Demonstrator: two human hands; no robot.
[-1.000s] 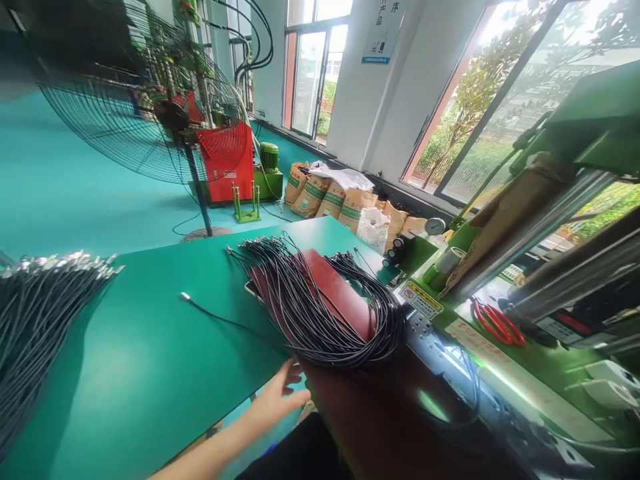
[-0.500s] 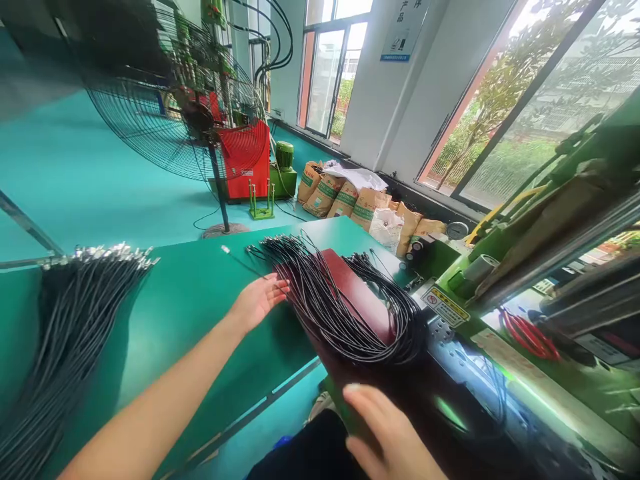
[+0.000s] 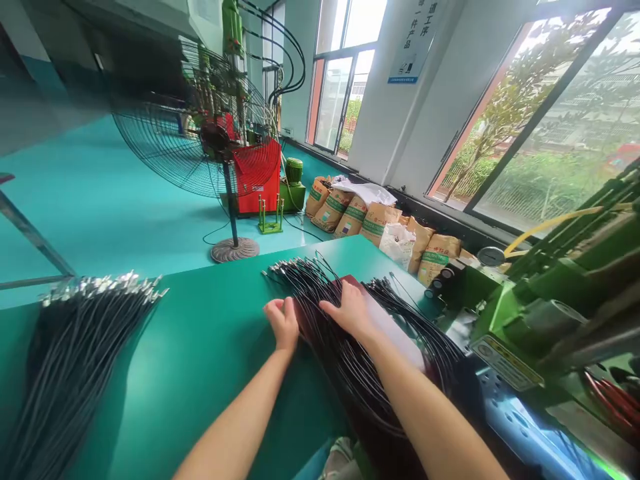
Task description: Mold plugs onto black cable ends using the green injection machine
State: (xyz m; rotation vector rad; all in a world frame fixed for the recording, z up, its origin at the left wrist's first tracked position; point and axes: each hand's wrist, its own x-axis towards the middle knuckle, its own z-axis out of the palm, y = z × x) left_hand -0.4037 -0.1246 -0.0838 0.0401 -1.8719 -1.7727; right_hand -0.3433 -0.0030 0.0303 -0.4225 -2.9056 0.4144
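A looped bundle of thin black cables (image 3: 360,360) with metal ends lies over a dark red board (image 3: 390,330) on the green table (image 3: 200,360). My left hand (image 3: 283,323) rests at the bundle's left edge with its fingers curled onto the cables. My right hand (image 3: 349,309) lies on top of the bundle, fingers pressed down on the strands near their metal tips (image 3: 287,270). A second, larger bundle of black cables (image 3: 70,347) with silver ends lies at the table's left.
A green machine (image 3: 540,313) with a warning label stands right of the table. A standing fan (image 3: 200,147) is on the teal floor behind, with a red machine (image 3: 257,177) and brown sacks (image 3: 360,217) along the window wall.
Both hands have moved forward onto the cable bundle; the right hand came up from near my lap. The single loose cable on the table is gone from view. The camera has tilted up.
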